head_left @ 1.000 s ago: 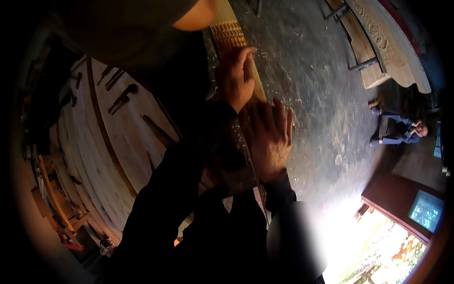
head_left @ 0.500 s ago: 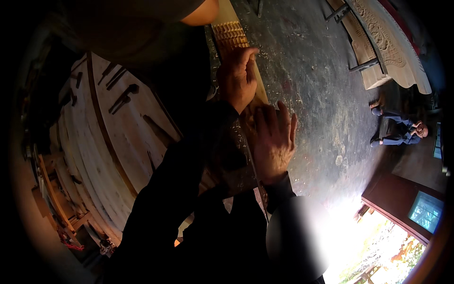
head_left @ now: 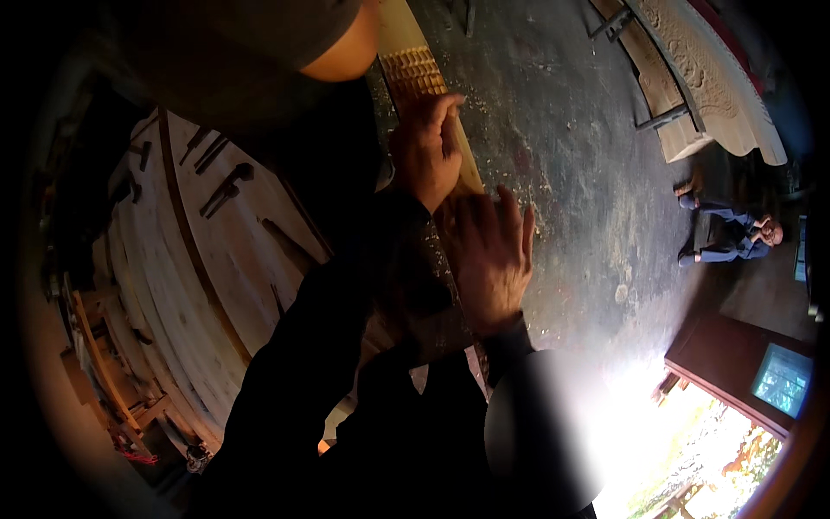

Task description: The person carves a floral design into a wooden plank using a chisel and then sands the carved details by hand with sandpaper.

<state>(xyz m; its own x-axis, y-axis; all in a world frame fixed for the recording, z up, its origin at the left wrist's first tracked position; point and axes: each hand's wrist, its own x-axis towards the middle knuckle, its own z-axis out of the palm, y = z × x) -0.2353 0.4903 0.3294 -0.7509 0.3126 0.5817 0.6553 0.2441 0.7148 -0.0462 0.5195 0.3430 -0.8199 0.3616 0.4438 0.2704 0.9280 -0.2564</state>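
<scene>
A long pale wooden board (head_left: 398, 24) runs from the top edge down toward my body. Rows of scalloped cuts (head_left: 413, 71) cover a band of it beyond my hands. My left hand (head_left: 427, 156) is closed over the board just nearer than those cuts, thumb and forefinger pressed together; whatever it may grip is hidden. Nearer to me, my right hand (head_left: 493, 264) lies over the board with its fingers stretched out and nothing visible in them. Small wood chips lie along the nearer, shadowed part of the board.
To the left, several hand tools (head_left: 226, 190) lie on broad wooden planks (head_left: 203, 259). Chips dot the grey floor (head_left: 579, 182) on the right. A carved wooden panel (head_left: 692, 73) rests at upper right, and a seated person (head_left: 731, 235) is at far right.
Both hands and the board sit slightly farther left in the picture. The left hand keeps its closed grip, and the right hand's fingers remain extended.
</scene>
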